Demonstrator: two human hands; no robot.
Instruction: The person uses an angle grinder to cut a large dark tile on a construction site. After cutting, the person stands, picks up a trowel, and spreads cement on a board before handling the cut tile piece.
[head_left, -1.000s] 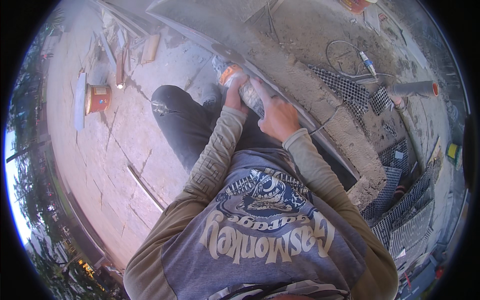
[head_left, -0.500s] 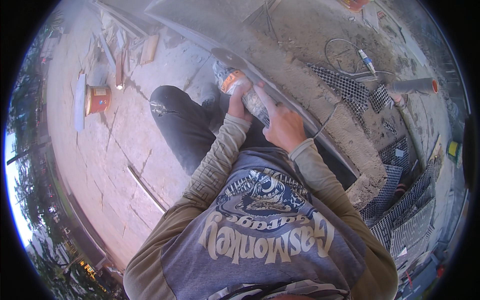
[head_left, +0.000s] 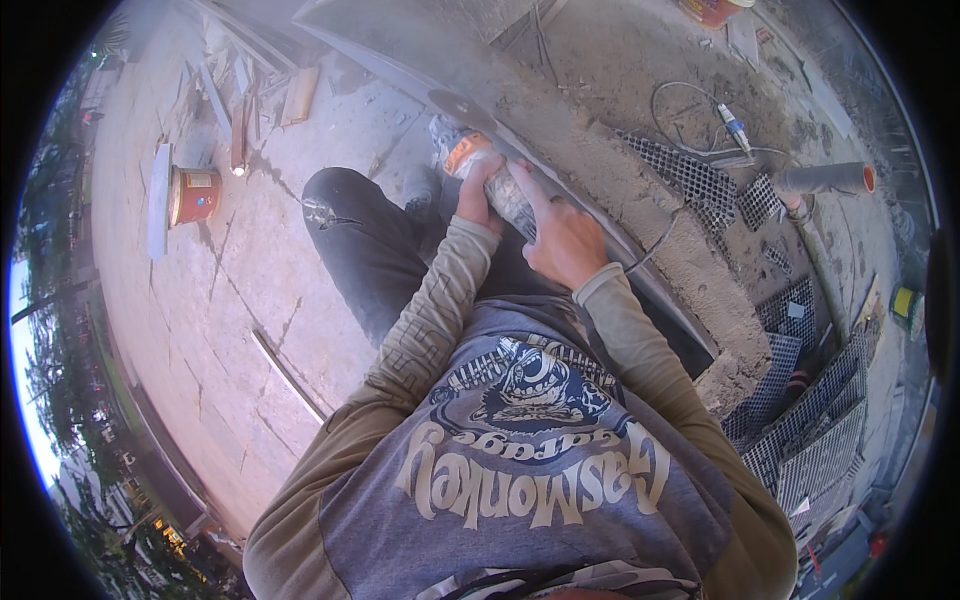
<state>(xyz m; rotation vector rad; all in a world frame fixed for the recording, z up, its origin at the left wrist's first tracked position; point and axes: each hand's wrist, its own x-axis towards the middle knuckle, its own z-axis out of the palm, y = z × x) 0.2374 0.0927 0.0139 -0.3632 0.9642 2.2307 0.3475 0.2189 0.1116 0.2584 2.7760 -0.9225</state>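
Observation:
I hold an angle grinder (head_left: pixel 511 204) in front of me above my bent knee. Its body is dusty, seemingly wrapped in clear plastic, with an orange band near the head. My left hand (head_left: pixel 480 188) is wrapped round the body just behind that band. Further back, my right hand (head_left: pixel 567 243) grips the rear, one finger stretched along the casing. The round cutting disc (head_left: pixel 462 107) lies at the edge of a long grey slab (head_left: pixel 375 66); whether it touches is hidden by dust. A cord (head_left: pixel 657 240) trails off to the right.
Left stands a red-brown bucket (head_left: pixel 196 195) beside a pale board (head_left: pixel 161 203). Wood scraps (head_left: pixel 240 105) lie at the far left. On the right are black grid mats (head_left: pixel 690 170), a pipe (head_left: pixel 826 178), a cable connector (head_left: pixel 735 128) and a rough mortar ledge (head_left: pixel 690 290).
The grinder and disc have shifted slightly to the right and farther from me along the slab edge. Both hands keep their hold on it.

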